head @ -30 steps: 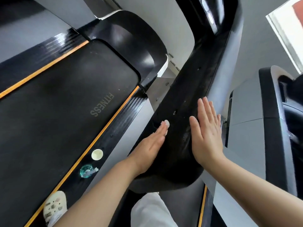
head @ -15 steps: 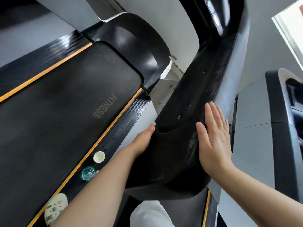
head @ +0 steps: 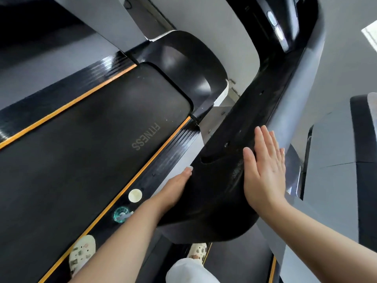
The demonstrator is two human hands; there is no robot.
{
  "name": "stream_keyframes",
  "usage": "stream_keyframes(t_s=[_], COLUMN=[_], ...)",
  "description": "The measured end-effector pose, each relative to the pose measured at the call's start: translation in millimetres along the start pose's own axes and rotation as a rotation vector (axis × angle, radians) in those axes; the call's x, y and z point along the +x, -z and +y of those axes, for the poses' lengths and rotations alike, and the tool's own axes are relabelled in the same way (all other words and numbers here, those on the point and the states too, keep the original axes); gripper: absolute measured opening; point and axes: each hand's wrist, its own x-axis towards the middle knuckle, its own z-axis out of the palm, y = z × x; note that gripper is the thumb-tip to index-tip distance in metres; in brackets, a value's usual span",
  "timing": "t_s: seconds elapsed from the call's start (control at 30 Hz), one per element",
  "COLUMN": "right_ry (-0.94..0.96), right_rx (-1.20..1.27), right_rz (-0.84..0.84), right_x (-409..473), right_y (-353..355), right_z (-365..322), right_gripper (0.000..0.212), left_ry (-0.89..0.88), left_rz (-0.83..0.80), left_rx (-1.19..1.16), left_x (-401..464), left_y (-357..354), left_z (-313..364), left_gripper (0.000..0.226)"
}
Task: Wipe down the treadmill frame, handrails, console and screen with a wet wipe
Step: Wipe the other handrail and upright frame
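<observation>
Seen from above, looking down along a black treadmill handrail (head: pixel 222 176) that runs from the lower middle up toward the console (head: pixel 283 25) at the top right. Right hand (head: pixel 265 170) laid flat on the handrail's right edge, palm down, fingers (head: pixel 265 139) straight and close together, pointing up along the rail, gripping nothing. Left hand (head: pixel 177 186) tucked against the handrail's left side, mostly hidden beneath its rounded end, only the back of the hand and one fingertip showing; cannot tell whether its fingers are curled or straight. No clear sight of a wipe in either hand. To the left, the dark running belt (head: pixel 85 156) printed with the word FITNESS, bordered by an orange stripe. On the black side rail (head: pixel 155 172) just left of the left forearm, a small pale round disc (head: pixel 135 195) and, near it, a teal-tinted clear object (head: pixel 120 214). Below, two light patterned shoes (head: pixel 81 254) and a white trouser leg (head: pixel 187 271).
</observation>
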Motion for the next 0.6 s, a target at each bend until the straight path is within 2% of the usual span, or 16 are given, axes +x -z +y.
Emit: stream_keyframes(t_s=[0.1, 0.17, 0.3, 0.37, 0.6], right_ry=[0.004, -0.007, -0.001, -0.011, -0.041], right_rx=[0.032, 0.066, 0.136, 0.154, 0.127], right_rz=[0.018, 0.028, 0.043, 0.052, 0.071], right_x=[0, -1, -2, -2, -1], right_y=[0, 0, -1, -1, -1], right_z=[0, 0, 1, 1, -1], right_gripper=[0.066, 0.067, 0.078, 0.078, 0.073], left_ry=[-0.227, -0.409, -0.62, -0.635, -0.51], left_rz=[-0.071, -0.12, -0.236, -0.256, -0.312], left_rx=[0.031, 0.152, 0.381, 0.416, 0.43], left_x=[-33, -49, -69, -76, -110], left_y=[-28, -47, -66, -61, -29], left_z=[31, 55, 86, 83, 34], left_gripper=[0.065, 0.054, 0.058, 0.058, 0.053])
